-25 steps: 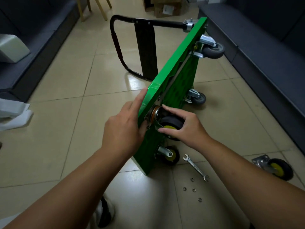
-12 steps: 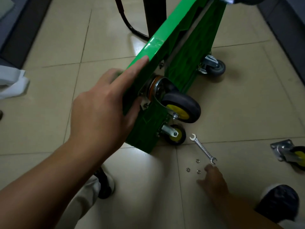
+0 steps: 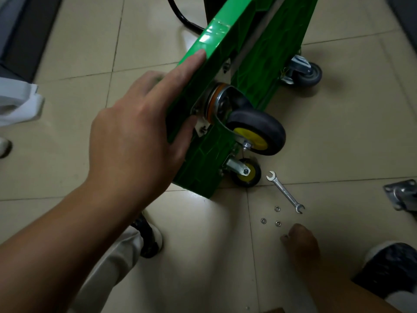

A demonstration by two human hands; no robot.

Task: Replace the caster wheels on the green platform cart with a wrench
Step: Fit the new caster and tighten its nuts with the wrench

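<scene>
Our left hand (image 3: 135, 136) grips the green cart (image 3: 255, 71). Our right hand (image 3: 301, 242) is by the nuts (image 3: 277, 208); open or closed, we cannot tell.

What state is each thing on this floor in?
cart, tipped on edge
left hand, grips cart
wrench, loose on floor
nuts, three loose on floor
right hand, at floor by nuts, grip unclear
upper caster, on cart
lower caster, on cart
grey caster, on cart
spare caster, loose on floor

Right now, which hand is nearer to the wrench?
Right. The right hand is close to the wrench, on its near side; the left hand holds the green platform cart, farther away.
</scene>
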